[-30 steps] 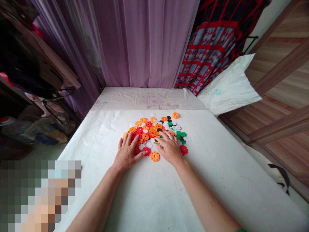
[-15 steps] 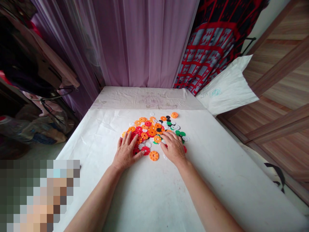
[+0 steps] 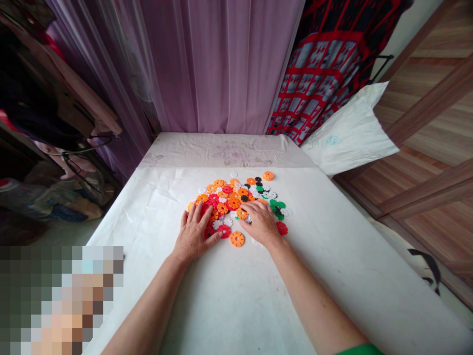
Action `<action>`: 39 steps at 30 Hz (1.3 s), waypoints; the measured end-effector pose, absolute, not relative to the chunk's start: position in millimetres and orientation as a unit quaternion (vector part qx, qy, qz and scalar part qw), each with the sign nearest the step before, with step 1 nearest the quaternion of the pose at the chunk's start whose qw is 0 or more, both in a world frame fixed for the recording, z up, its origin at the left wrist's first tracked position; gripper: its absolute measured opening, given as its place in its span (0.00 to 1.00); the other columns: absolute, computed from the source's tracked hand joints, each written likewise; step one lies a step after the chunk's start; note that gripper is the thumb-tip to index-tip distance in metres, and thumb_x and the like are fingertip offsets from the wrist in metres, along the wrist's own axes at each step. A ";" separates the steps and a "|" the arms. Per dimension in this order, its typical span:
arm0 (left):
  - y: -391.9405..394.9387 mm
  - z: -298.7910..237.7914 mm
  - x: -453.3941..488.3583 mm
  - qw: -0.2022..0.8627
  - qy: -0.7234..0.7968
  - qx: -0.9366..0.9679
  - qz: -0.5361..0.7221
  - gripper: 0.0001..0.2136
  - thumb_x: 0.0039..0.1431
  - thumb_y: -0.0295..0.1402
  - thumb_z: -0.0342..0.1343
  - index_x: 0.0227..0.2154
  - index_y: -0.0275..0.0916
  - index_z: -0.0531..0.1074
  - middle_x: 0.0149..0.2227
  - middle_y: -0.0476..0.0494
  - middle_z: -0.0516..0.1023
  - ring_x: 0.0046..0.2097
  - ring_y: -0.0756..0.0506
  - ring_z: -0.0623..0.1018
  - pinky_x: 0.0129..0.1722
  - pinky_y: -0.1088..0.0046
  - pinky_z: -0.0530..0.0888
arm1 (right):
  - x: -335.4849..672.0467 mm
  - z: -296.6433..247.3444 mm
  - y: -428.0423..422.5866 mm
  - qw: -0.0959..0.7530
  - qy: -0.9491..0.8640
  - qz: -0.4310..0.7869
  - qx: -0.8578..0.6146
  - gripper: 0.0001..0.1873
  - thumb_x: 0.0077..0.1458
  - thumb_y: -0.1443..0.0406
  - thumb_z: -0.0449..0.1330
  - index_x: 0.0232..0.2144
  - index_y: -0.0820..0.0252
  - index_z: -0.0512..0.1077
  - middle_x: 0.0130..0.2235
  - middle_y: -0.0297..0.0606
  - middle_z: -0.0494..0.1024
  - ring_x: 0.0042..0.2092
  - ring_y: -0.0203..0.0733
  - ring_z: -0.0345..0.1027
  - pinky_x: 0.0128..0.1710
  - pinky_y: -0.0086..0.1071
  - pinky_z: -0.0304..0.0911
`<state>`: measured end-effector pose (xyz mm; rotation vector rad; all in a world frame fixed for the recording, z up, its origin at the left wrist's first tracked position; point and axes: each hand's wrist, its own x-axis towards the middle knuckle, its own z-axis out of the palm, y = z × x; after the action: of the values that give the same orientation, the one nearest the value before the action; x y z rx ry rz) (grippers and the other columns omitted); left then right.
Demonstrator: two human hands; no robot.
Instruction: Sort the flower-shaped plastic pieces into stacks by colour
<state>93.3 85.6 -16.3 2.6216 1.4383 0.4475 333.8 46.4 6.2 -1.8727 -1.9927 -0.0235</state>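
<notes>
Lying spread, the left hand [image 3: 191, 235] covers discs left of the large orange disc [image 3: 237, 239]. Beyond that orange disc lies the pile of notched discs [image 3: 233, 201]. To its right, the right hand [image 3: 263, 224] curves loosely, any pinch impossible to tell; farther right lies a red disc [image 3: 283, 228].

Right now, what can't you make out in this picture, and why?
In the head view:
Disc pile: partly covered by left hand and right hand.
White table: near edge cut off by frame.
White bag: print too small to read.
Lower left: masked by pixelated patch.
</notes>
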 end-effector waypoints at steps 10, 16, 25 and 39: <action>85.7 -17.5 92.7 0.063 0.471 0.866 0.154 0.37 0.59 0.54 0.52 0.68 0.44 0.55 0.71 0.31 0.51 0.71 0.30 0.50 0.66 0.42 0.52 | 344.6 12.2 47.5 0.153 -0.712 -0.047 -0.684 0.21 0.56 0.51 0.63 0.48 0.54 0.76 0.48 0.42 0.78 0.53 0.53 0.63 0.51 0.44 0.56; 85.8 -16.2 92.8 0.063 0.468 0.868 0.154 0.37 0.59 0.54 0.52 0.68 0.44 0.55 0.71 0.32 0.51 0.71 0.30 0.49 0.66 0.42 0.53 | 344.3 10.5 49.1 0.178 -0.700 -0.067 -0.688 0.11 0.62 0.58 0.58 0.39 0.54 0.79 0.45 0.40 0.80 0.49 0.49 0.65 0.47 0.42 0.56; 85.3 -13.2 93.1 0.069 0.468 0.869 0.141 0.37 0.59 0.54 0.52 0.68 0.43 0.55 0.71 0.31 0.50 0.71 0.30 0.50 0.66 0.41 0.53 | 347.1 9.5 47.7 0.215 -0.661 -0.107 -0.711 0.09 0.59 0.66 0.58 0.34 0.55 0.79 0.43 0.40 0.81 0.46 0.49 0.66 0.45 0.42 0.57; 84.4 -15.3 93.6 0.060 0.474 0.866 0.146 0.37 0.59 0.54 0.53 0.68 0.44 0.55 0.71 0.31 0.51 0.71 0.30 0.50 0.66 0.43 0.52 | 340.8 6.3 49.4 0.194 -0.733 -0.004 -0.652 0.20 0.54 0.63 0.63 0.50 0.57 0.73 0.50 0.43 0.79 0.55 0.53 0.65 0.54 0.46 0.59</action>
<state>93.6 84.4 -15.3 2.6227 1.4354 0.4411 340.8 49.4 6.3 -1.8299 -2.0556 -0.0125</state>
